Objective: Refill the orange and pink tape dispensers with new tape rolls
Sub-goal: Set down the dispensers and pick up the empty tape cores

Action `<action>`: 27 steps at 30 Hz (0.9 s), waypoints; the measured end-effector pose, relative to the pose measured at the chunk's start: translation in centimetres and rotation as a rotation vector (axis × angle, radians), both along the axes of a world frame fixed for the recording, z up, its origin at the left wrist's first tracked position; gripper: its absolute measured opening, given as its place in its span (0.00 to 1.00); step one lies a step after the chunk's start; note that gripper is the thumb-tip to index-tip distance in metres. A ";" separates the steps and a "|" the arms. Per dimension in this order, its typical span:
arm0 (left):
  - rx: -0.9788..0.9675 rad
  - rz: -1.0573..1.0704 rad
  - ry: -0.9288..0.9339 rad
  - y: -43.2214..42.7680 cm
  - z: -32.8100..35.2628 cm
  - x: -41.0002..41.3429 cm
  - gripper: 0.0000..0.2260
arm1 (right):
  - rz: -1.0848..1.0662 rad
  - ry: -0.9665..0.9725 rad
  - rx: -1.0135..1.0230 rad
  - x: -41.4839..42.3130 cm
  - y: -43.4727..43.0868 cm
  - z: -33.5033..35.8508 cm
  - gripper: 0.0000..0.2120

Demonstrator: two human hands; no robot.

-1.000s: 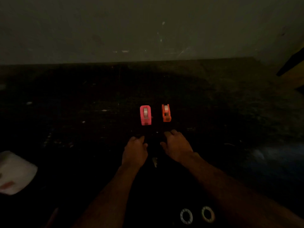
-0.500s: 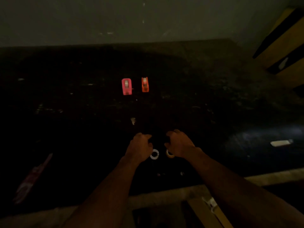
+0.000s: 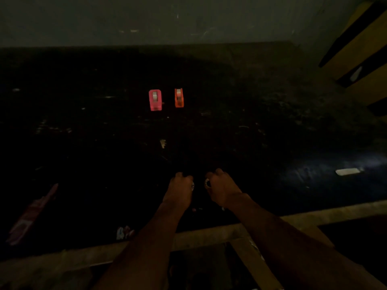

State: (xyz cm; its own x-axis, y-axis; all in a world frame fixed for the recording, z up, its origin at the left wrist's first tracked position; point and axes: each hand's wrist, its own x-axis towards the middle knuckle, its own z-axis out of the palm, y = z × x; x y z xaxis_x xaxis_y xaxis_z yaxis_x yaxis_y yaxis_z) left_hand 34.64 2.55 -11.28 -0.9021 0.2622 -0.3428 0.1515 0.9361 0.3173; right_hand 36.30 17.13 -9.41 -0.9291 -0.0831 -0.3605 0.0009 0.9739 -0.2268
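**Two rolls in hand, two dispensers waiting across a dark bench**

I stand at a dark work surface in very low light, both bare forearms stretched out in front of me. My left hand is curled closed around a small white tape roll, of which only a sliver shows at the inner edge of my fist. My right hand is closed the same way on a second tape roll, its pale ring peeking out beside my thumb. The two hands sit side by side near the front of the bench, close but not touching, a narrow dark gap between them. Whether the rolls are lifted clear of the surface or still resting on it I cannot tell.

Well beyond my knuckles, toward the grey wall, the pink tape dispenser and the orange tape dispenser stand next to each other with a small gap between, pink on the left and orange on the right. Each shows a pale roll or hub in its upper part.

A small pale scrap lies on the bench between the dispensers and my hands. A reddish flat packet lies far to my left, and a crumpled bit of wrapper sits near the wooden front edge. A pale strip catches light at the right, below a yellow-and-black striped panel.
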 end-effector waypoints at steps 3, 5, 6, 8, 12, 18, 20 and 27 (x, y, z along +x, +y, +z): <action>-0.015 0.031 0.027 -0.4 1.1 -0.3 0.19 | -0.029 0.006 -0.031 -0.3 -0.3 0.8 0.22; -0.025 0.049 0.053 -1.1 2.3 -1.1 0.18 | -0.038 0.027 -0.054 -1.1 -0.7 1.9 0.22; -0.032 0.059 0.061 -1.6 3.1 -1.6 0.18 | -0.039 0.038 -0.066 -1.7 -1.0 2.6 0.22; -0.041 0.088 0.081 -2.9 5.1 -2.9 0.19 | -0.030 0.071 -0.085 -3.1 -1.7 4.4 0.20; -0.025 0.183 0.166 -6.5 8.9 -5.8 0.18 | 0.006 0.186 -0.104 -6.8 -4.3 7.7 0.17; -0.007 0.313 0.247 -13.4 12.1 -11.7 0.19 | 0.050 0.242 -0.142 -14.2 -10.0 11.2 0.19; -0.009 0.332 0.231 -15.5 12.4 -14.3 0.18 | 0.050 0.260 -0.152 -16.9 -12.0 11.5 0.17; 0.031 0.299 0.104 -20.9 10.7 -23.9 0.17 | 0.051 0.234 -0.165 -26.1 -18.0 10.1 0.14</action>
State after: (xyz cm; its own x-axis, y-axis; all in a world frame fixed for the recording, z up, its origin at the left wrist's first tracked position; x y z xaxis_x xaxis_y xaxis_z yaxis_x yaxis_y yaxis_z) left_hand 10.76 -18.33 -0.59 -0.9705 -0.0106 -0.2410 -0.0955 0.9343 0.3434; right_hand 10.20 -0.83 0.65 -0.9785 -0.1716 -0.1144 -0.1183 0.9213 -0.3704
